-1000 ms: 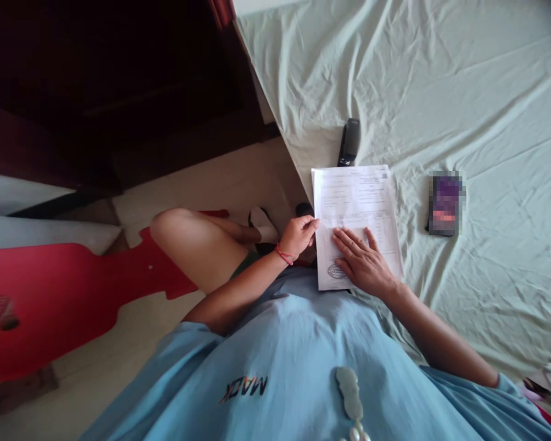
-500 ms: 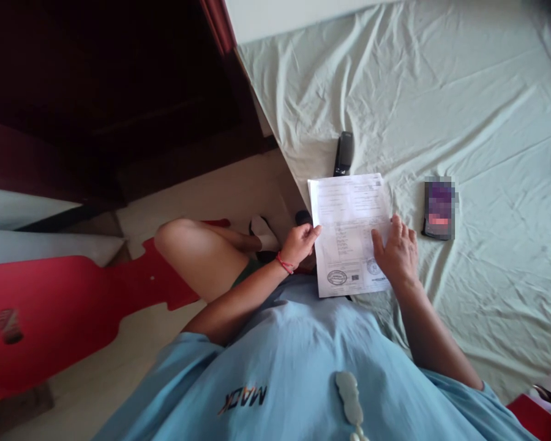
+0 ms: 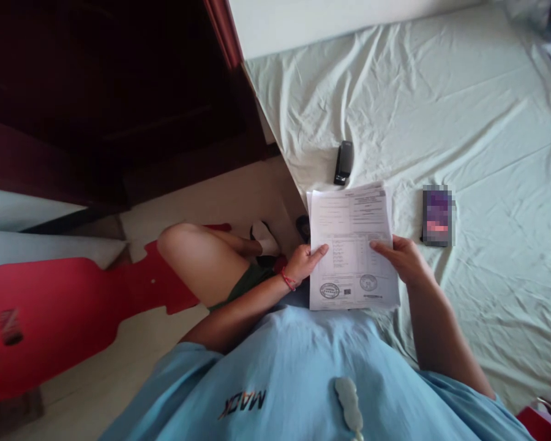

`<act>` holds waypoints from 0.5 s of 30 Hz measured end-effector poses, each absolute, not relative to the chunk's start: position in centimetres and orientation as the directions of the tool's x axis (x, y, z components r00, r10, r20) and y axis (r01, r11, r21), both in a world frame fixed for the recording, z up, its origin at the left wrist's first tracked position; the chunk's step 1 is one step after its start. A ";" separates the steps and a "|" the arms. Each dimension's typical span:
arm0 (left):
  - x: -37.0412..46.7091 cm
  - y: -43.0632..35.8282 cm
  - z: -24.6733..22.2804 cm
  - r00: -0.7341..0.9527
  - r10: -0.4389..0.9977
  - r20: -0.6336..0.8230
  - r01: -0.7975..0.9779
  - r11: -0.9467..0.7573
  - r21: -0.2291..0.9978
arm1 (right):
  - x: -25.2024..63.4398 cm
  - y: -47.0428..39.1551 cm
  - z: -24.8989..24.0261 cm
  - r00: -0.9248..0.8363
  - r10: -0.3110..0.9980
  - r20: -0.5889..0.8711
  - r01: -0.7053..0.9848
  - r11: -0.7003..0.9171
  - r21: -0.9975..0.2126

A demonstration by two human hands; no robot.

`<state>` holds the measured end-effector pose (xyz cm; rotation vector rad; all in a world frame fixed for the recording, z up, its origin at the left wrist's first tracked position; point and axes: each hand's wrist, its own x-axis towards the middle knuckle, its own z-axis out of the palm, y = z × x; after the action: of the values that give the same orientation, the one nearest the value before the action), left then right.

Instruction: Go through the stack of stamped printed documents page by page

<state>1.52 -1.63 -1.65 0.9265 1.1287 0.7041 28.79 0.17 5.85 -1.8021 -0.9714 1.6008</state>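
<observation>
A stack of printed paper sheets (image 3: pixel 351 245) is held up in front of my shirt, with two round stamps near its lower edge. My left hand (image 3: pixel 305 262) grips the left edge, thumb on top and fingers hidden beneath. On the opposite edge my right hand (image 3: pixel 401 256) pinches the sheets the same way. The sheets' edges are slightly fanned at the top and right. Just beyond the top edge lies a black stapler (image 3: pixel 343 163) on the pale green bedsheet (image 3: pixel 441 128). To the right of the papers rests a phone (image 3: pixel 438 215), its screen blurred out.
A red plastic chair (image 3: pixel 55 318) stands on the floor at the left. My bent knee (image 3: pixel 179 242) sticks out beside the bed's edge. Dark wooden furniture (image 3: pixel 119 92) fills the upper left. Items, partly cut off, lie at the right corners.
My right hand has gone from lying flat over the sheet to gripping the stack's right edge. The papers sit slightly lower in view, and the stapler now shows fully.
</observation>
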 end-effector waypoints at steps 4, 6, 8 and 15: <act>0.4 -1.6 -0.5 0.285 0.880 -0.380 0.002 0.396 0.918 | 28.1 -0.2 7.0 -0.021 0.817 -0.576 0.060 -0.574 -0.817; 0.0 -0.4 0.8 0.276 0.908 -0.315 -0.061 0.344 0.937 | 28.1 0.2 7.7 -0.003 0.870 -0.492 0.047 -0.492 -0.869; -0.2 1.7 2.8 0.289 0.931 -0.222 -0.159 0.275 0.948 | 28.1 1.2 8.5 0.019 0.941 -0.339 0.065 -0.339 -0.938; 0.4 10.6 10.4 0.276 0.936 0.217 -0.144 -0.183 0.973 | 29.0 5.4 12.1 0.111 0.956 0.272 0.192 0.248 -0.950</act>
<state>0.45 10.59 10.45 1.3917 0.8026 1.1824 29.00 5.36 12.09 -1.1958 -1.3472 0.8250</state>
